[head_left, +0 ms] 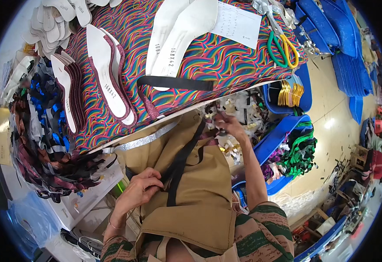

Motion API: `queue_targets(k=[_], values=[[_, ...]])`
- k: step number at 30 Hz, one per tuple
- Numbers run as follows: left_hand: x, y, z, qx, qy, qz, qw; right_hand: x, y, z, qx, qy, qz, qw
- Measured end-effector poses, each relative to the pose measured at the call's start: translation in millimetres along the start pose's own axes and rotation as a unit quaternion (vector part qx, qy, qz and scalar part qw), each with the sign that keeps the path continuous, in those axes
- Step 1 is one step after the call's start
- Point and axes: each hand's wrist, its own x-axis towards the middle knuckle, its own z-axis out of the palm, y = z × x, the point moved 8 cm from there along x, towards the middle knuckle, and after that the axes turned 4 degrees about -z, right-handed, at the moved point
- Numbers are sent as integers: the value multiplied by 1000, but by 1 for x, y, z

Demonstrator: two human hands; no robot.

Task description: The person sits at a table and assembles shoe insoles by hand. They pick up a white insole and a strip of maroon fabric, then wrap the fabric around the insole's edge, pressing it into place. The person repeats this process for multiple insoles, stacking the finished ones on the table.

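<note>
The left hand [141, 187] pinches a black strap [178, 163] against the tan apron [199, 196] on the person's lap, below the desk's [226, 56] near edge. The right hand [228, 124] reaches into a heap of scraps [243, 109] just past that edge, its fingers curled; whether it grips anything cannot be told. On the desk lie white insoles [178, 35], another black strip [175, 83] and scissors [282, 48].

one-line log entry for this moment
left hand: pinching black strap on tan apron | right hand: in scrap pile | worktable: white insoles, scissors
</note>
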Motion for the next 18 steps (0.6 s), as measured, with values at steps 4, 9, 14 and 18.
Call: queue_targets(k=[4, 9, 14, 18], values=[[-5, -10, -2, 32, 11, -10, 999, -10, -22, 42, -63, -179, 105, 976], [-3, -14, -7, 63, 44, 7, 997, -6, -15, 14, -87, -127, -132, 979], [-4, 34, -20, 182, 128, 98, 970, -19, -56, -60, 81, 169, -46, 981], [-16, 20, -19, 160, 97, 86, 979, -27, -50, -88, 97, 252, -84, 959]])
